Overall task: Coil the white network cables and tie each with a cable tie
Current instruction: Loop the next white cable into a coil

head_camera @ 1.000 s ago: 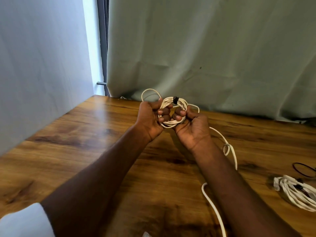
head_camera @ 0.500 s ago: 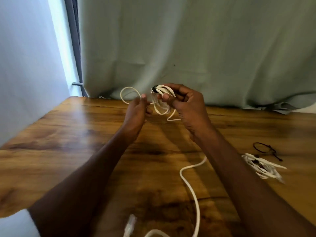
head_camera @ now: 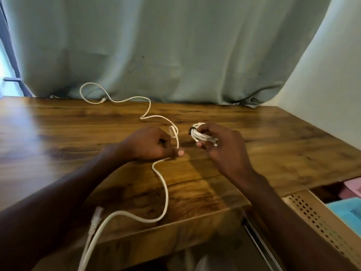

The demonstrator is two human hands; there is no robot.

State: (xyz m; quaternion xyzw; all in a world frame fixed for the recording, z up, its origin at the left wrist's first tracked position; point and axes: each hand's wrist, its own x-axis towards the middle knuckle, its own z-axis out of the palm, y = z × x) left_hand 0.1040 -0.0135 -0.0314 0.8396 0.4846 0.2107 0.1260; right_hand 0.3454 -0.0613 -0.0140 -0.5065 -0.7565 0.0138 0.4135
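My right hand (head_camera: 220,147) is closed around a small coiled white cable bundle (head_camera: 201,133) with a black cable tie (head_camera: 190,131) at its left end, held just above the wooden table (head_camera: 273,137). My left hand (head_camera: 150,143) is fisted and pinches a loose white network cable (head_camera: 166,192) between thumb and fingers. That cable snakes from the back left of the table, makes a small loop beside my left hand, then runs to the front edge and hangs down. A clear plug (head_camera: 96,214) lies near the front edge.
A pale green curtain (head_camera: 175,55) hangs right behind the table. To the right, below the table's edge, stands a beige perforated bin (head_camera: 316,218) with pink and blue items. A white wall closes the right side.
Both hands came down from in front of the curtain to the table. My right hand took the tied coil alone; my left let go of it and now grips the loose cable. The view swung right.
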